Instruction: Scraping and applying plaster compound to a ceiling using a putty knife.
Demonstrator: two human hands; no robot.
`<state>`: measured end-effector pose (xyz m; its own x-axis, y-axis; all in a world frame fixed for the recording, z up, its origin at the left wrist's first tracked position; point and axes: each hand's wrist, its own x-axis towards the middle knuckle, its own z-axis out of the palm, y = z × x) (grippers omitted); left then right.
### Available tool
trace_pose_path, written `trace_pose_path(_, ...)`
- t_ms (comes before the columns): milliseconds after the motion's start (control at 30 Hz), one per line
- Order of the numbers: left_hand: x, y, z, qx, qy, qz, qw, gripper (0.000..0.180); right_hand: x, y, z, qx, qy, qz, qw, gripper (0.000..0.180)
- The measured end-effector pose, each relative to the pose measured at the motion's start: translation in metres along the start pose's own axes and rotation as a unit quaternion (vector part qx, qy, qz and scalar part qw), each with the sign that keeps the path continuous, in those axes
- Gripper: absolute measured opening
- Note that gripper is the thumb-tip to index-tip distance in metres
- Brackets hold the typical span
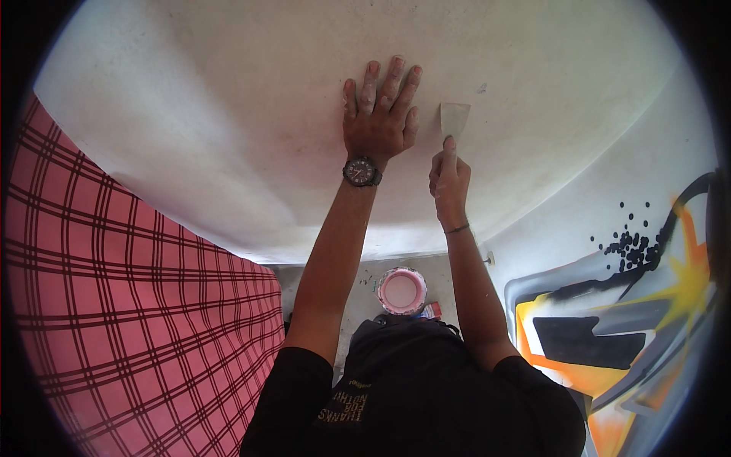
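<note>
My left hand (378,114) lies flat against the pale wall (259,84), fingers spread and dusted with white powder or paste. A dark watch (361,171) is on that wrist. To its right, my right hand (449,177) is closed round a putty knife (454,119), thumb along the handle. The knife's broad blade points up and is at the wall's surface; whether its edge presses on it I cannot tell. A small grey mark (482,89) shows on the wall just right of the blade.
An open bucket (402,290) of pinkish-white material stands on the grey floor (365,278) below my arms. Beside it lies a small red item (432,310). A pink checked cloth (137,282) hangs on the left. The right-hand wall (609,198) carries orange, black and grey graffiti.
</note>
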<state>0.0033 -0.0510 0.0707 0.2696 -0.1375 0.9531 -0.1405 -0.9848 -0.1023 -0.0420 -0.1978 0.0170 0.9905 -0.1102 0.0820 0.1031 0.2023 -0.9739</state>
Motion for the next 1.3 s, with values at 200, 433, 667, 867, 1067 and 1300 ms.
trace_pose_path(200, 0.002, 0.001, -0.001, 0.001, 0.003, 0.007, 1.000, 0.054, 0.003, 0.036, -0.001, -0.043, 0.057, -0.058, 0.996, 0.061)
trace_pose_path(433, 0.003, -0.007, -0.004, 0.010, 0.008, 0.014, 1.000, 0.055, -0.003, 0.012, 0.006, 0.012, 0.024, -0.008, 1.000, 0.061)
trace_pose_path(667, 0.002, -0.008, -0.005, 0.010, 0.017, -0.002, 1.000, 0.053, -0.003, -0.004, 0.002, 0.021, -0.018, -0.009, 1.000, 0.055)
trace_pose_path(867, 0.004, -0.004, -0.002, 0.003, 0.011, 0.000, 1.000, 0.053, -0.011, 0.034, -0.008, 0.021, -0.052, -0.018, 0.998, 0.050)
trace_pose_path(1067, 0.003, -0.012, 0.000, 0.019, 0.016, 0.016, 1.000, 0.053, -0.010, 0.007, 0.011, 0.058, -0.054, -0.040, 0.996, 0.048)
trace_pose_path(1300, 0.004, -0.009, -0.003, 0.009, 0.019, 0.002, 1.000, 0.052, -0.022, 0.005, 0.010, 0.011, -0.023, -0.026, 0.999, 0.050)
